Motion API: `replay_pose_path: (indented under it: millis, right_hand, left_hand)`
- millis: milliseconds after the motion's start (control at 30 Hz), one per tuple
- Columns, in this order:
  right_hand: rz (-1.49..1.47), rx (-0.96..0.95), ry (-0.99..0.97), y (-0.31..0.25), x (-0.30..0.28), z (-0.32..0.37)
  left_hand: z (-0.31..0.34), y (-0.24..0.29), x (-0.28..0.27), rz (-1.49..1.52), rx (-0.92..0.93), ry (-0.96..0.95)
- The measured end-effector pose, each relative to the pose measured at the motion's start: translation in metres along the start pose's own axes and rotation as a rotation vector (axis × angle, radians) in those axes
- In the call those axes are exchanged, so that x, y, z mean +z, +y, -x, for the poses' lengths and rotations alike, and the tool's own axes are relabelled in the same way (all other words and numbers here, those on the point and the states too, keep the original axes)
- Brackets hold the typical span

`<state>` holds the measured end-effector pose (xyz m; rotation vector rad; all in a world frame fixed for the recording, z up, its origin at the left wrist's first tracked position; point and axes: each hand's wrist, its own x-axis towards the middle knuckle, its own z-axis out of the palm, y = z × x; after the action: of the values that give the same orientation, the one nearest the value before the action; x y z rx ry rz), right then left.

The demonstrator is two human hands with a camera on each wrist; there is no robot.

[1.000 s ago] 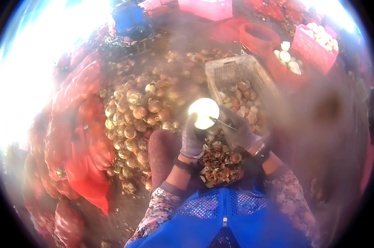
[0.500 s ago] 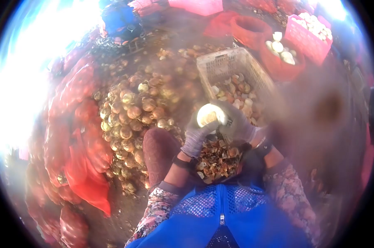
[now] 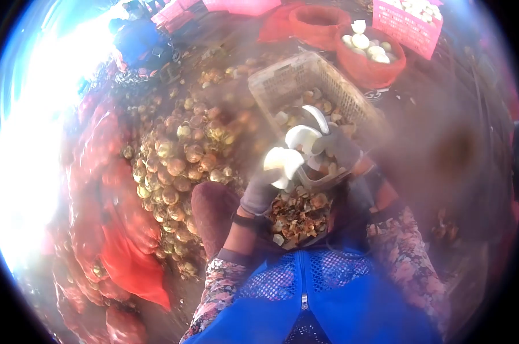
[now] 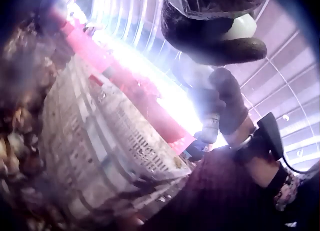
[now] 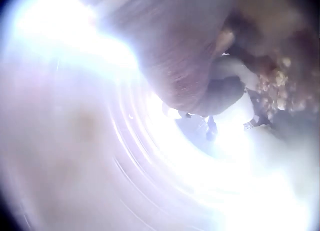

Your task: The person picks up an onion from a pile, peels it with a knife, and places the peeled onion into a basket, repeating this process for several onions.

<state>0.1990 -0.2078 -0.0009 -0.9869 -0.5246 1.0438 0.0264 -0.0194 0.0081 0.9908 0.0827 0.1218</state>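
My gloved left hand [image 3: 258,193] grips a bright white peeled onion [image 3: 283,163] in front of my body. That hand also shows as a dark glove at the top of the left wrist view, with the white onion [image 4: 243,27] between fingers and thumb. Just to the right, my gloved right hand [image 3: 344,150] holds a curved white onion layer [image 3: 304,137], apart from the onion. Another thin curved strip [image 3: 317,118] stands up beside it. Glare washes out the right wrist view around the fingers; the knife does not show there.
A beige crate [image 3: 271,77] with onion scraps stands beyond my hands. Brown onions [image 3: 176,166] are heaped at left, beside red mesh sacks [image 3: 130,252]. Dry skins [image 3: 298,221] lie between my legs. A red tub [image 3: 371,70] and pink crate [image 3: 411,28] hold peeled onions.
The hands had been together at the onion, a knife showing in the right one a second ago. Now they are apart, the right holding a white layer. The head view has turned right.
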Motion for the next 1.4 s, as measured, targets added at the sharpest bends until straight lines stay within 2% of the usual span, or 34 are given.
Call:
replay_pose_path:
  millis: [67, 100, 133, 200, 233, 267, 300, 433, 567, 700, 733, 867, 933, 967, 1000, 1067, 1200, 1267, 1333, 1367, 1400]
  right_hand:
    - [-0.481, 0.159, 0.166, 0.026, -0.010, -0.001]
    - [-0.399, 0.160, 0.292, 0.033, -0.002, -0.004]
    - [-0.313, 0.169, 0.417, 0.040, 0.006, -0.006]
    - [-0.131, 0.180, 0.657, 0.026, 0.050, 0.006]
    - [-0.271, 0.342, 0.553, 0.034, 0.042, 0.005]
    - [-0.293, 0.291, 0.595, 0.061, 0.028, -0.003]
    - [-0.249, 0.345, 0.582, 0.074, 0.021, -0.004]
    - [-0.228, 0.427, 0.679, 0.054, 0.023, -0.006]
    - [-0.114, 0.231, 0.736, 0.000, 0.013, -0.016]
    - [0.231, -0.040, 0.592, -0.042, 0.011, -0.036]
    - [0.334, -0.085, 0.516, -0.045, 0.018, -0.041]
    - [0.717, -0.268, 0.119, -0.035, 0.058, -0.055]
    - [0.794, -0.282, -0.028, -0.024, 0.079, -0.053]
    - [0.829, -0.282, -0.086, -0.018, 0.088, -0.052]
    - [0.757, -0.201, -0.066, -0.010, 0.098, -0.046]
    - [0.563, -0.027, 0.039, -0.004, 0.111, -0.034]
    - [0.692, -0.019, 0.064, 0.003, 0.095, -0.028]
    - [0.766, -0.343, -0.008, 0.011, 0.082, -0.037]
    - [0.694, -0.408, -0.035, 0.012, 0.073, -0.037]
    - [0.592, -0.311, -0.028, 0.011, 0.069, -0.035]
    - [0.517, -0.261, -0.024, 0.009, 0.069, -0.034]
  left_hand:
    - [-0.003, -0.007, -0.003, 0.129, 0.048, 0.058]
    - [-0.002, -0.004, 0.002, 0.169, 0.065, 0.088]
    - [-0.009, -0.004, 0.009, 0.174, 0.136, 0.233]
    - [-0.011, -0.009, -0.010, 0.231, 0.101, 0.130]
    - [-0.011, -0.010, -0.013, 0.223, 0.093, 0.135]
    - [-0.011, -0.010, -0.014, 0.214, 0.085, 0.143]
    - [-0.011, -0.008, -0.011, 0.246, 0.067, 0.140]
    - [-0.016, -0.016, -0.033, 0.293, 0.011, 0.170]
    - [-0.019, -0.015, -0.038, 0.247, 0.024, 0.204]
    - [-0.016, -0.013, -0.042, 0.277, 0.033, 0.212]
    - [-0.012, -0.008, -0.036, 0.189, 0.055, 0.261]
    - [-0.007, 0.004, -0.030, 0.289, 0.072, 0.217]
    - [-0.007, -0.001, -0.028, -0.046, 0.246, 0.304]
    - [-0.008, -0.013, -0.037, -0.511, 0.356, 0.356]
    - [-0.001, 0.002, -0.029, 0.078, 0.108, 0.223]
    - [0.006, 0.016, -0.006, -0.081, 0.109, 0.278]
    - [0.005, 0.019, -0.011, -0.167, -0.006, 0.210]
    - [0.008, 0.023, -0.004, -0.135, -0.030, 0.187]
    - [0.007, 0.021, 0.000, 0.009, -0.040, 0.158]
    - [0.005, 0.019, 0.002, 0.107, -0.048, 0.163]
    - [0.005, 0.018, 0.001, 0.066, -0.020, 0.135]
